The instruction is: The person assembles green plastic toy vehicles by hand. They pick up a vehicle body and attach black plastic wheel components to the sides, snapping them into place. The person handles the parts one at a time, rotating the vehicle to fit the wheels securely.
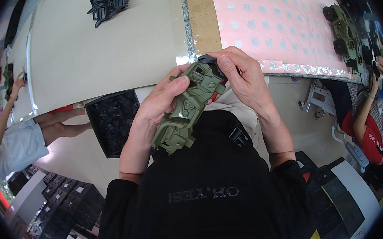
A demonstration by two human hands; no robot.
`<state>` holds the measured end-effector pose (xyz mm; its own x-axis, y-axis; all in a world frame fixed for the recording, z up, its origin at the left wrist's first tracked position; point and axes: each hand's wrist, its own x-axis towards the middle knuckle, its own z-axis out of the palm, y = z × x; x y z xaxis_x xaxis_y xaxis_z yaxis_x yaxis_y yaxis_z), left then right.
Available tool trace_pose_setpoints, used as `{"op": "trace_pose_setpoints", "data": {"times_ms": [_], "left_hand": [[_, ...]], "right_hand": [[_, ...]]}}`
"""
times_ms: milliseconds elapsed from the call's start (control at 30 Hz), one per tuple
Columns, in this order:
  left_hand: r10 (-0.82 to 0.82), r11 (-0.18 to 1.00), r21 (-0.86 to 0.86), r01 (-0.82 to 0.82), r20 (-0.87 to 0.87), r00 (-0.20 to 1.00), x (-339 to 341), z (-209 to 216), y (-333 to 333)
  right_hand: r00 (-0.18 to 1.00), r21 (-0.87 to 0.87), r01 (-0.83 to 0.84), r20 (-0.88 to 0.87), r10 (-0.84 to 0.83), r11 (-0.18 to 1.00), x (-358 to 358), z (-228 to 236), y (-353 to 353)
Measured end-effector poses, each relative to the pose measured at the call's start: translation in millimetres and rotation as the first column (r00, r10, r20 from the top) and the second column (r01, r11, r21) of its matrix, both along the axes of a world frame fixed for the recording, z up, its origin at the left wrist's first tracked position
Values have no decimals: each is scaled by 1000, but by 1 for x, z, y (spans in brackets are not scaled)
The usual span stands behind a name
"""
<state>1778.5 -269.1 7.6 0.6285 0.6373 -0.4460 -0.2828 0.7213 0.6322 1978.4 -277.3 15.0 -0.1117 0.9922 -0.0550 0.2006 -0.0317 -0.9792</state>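
Observation:
An olive-green toy vehicle body (189, 106) is held tilted in front of my torso, just off the table's near edge. My left hand (161, 97) is closed around its side, the thumb lying on top. At its far end my right hand (245, 79) grips a small dark grey part (206, 59) against the green body, thumb and fingers bent round it. How that part sits on the body is partly hidden by the fingers. A bit of red shows beneath the body, beside my right hand.
Dark grey plastic parts (108, 3) lie on the beige table cover (106, 54). A pink cloth (275, 31) covers the right side, with a green toy vehicle (345, 37) on it. A black bin (112, 122) stands lower left. Co-workers sit at both sides.

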Motion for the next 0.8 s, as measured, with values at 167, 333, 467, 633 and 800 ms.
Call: {"op": "trace_pose_setpoints", "data": {"times_ms": [167,333,467,633,800], "left_hand": [[-9,991,-134,22,98,995,-3,4,2],[5,992,-123,9,110,994,-6,0,1],[27,996,88,-24,-29,999,-7,1,-1],[66,869,494,39,-195,979,-12,3,-2],[197,484,864,139,-262,945,-17,-9,-3]], "right_hand": [[1000,8,-22,21,21,1000,-2,-1,3],[983,104,-96,168,78,990,-3,5,1],[973,350,-107,228,26,931,-5,1,-5],[988,555,-131,143,61,821,-6,-2,-20],[986,599,-166,85,145,784,-2,-10,-28]]}}
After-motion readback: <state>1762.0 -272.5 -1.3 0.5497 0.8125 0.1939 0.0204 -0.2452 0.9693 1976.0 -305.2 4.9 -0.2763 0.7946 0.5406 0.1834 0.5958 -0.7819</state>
